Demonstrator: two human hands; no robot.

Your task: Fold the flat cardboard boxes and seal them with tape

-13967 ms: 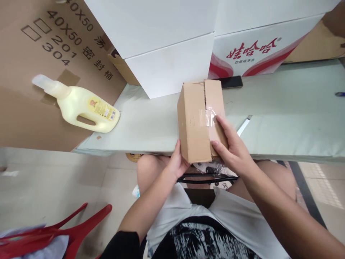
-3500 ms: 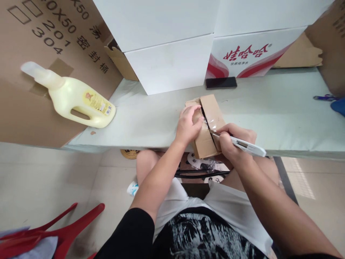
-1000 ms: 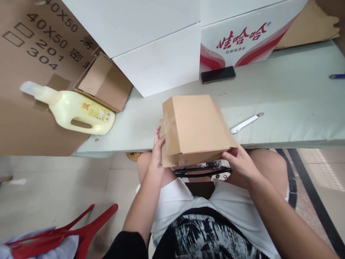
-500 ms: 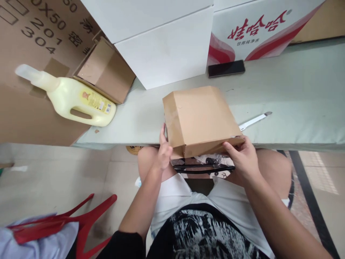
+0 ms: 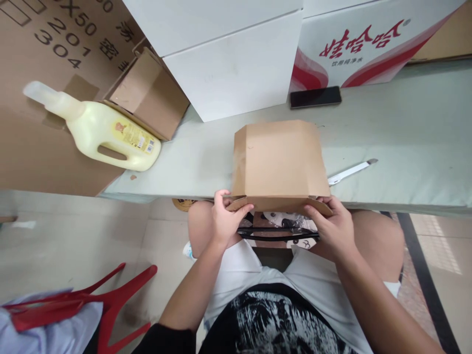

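A brown cardboard box [image 5: 283, 157] lies partly on the green-covered table, its near end at the table's front edge. My left hand [image 5: 227, 216] grips the near left corner, thumb on the front flap and fingers behind it. At the near right corner my right hand [image 5: 334, 219] pinches the flap between thumb and fingers. The box's underside and contents are hidden. Just right of the box rests a white knife-like tool [image 5: 348, 173] with a dark tip.
A yellow bottle [image 5: 114, 137] lies beside a small carton [image 5: 151, 98] at left. White cartons [image 5: 236, 69] and a black phone [image 5: 315, 97] stand along the back of the table [image 5: 405, 147]. A bag with black handles [image 5: 280, 233] sits between the knees. A red chair [image 5: 121, 300] is at lower left.
My left hand has shifted from the box's left side to its near left corner. The box has turned slightly and now faces me more squarely. My right hand keeps its hold.
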